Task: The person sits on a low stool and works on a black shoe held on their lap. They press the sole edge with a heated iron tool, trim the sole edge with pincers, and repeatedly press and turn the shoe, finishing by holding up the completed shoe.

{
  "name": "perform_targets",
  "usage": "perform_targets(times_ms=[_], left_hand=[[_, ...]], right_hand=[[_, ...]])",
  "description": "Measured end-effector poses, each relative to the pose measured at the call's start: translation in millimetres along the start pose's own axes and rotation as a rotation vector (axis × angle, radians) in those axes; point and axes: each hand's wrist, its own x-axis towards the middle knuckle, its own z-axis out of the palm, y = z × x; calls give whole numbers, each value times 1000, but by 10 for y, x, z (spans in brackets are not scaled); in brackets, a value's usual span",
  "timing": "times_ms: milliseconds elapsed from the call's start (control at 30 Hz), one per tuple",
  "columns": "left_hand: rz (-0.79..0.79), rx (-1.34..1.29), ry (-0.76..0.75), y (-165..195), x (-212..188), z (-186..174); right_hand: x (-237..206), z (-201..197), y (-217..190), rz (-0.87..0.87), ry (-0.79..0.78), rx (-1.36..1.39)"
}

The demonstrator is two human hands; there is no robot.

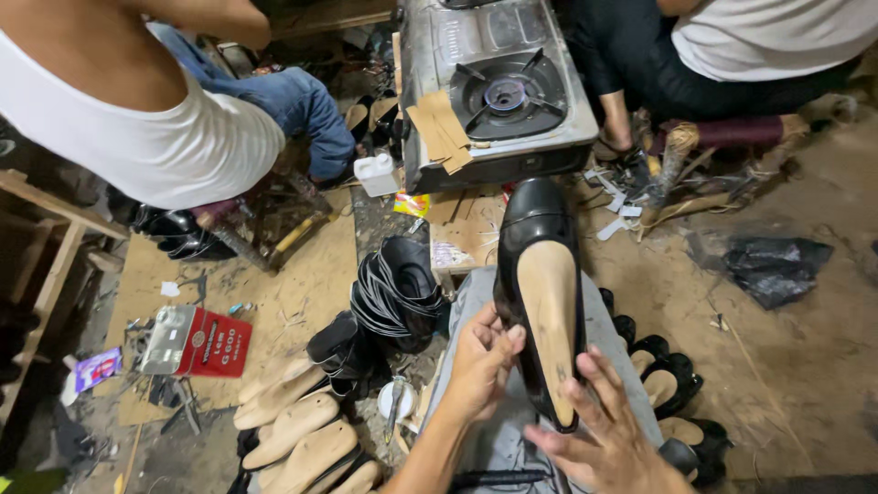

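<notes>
Black shoe upper (538, 274) on a pale wooden last, sole side up, resting on the wearer's lap. Long axis runs away from the body, toe toward the gas stove (498, 91), heel end nearest the hands. Left hand (482, 361) grips the left edge near the heel, thumb and fingers closed on the upper. Right hand (608, 439) lies open and spread, fingertips touching the heel's right side, not clamped. Left hand is the firmer hold. Bare wooden lasts (297, 425) lie on the floor to the left; a red tin (197, 343) further left.
</notes>
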Motion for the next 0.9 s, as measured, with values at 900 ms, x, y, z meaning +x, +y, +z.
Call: perform_targets(times_ms=[900], left_hand=[[414, 834, -140, 500, 327, 277]], right_hand=[[-1637, 1124, -593, 442, -596, 324]])
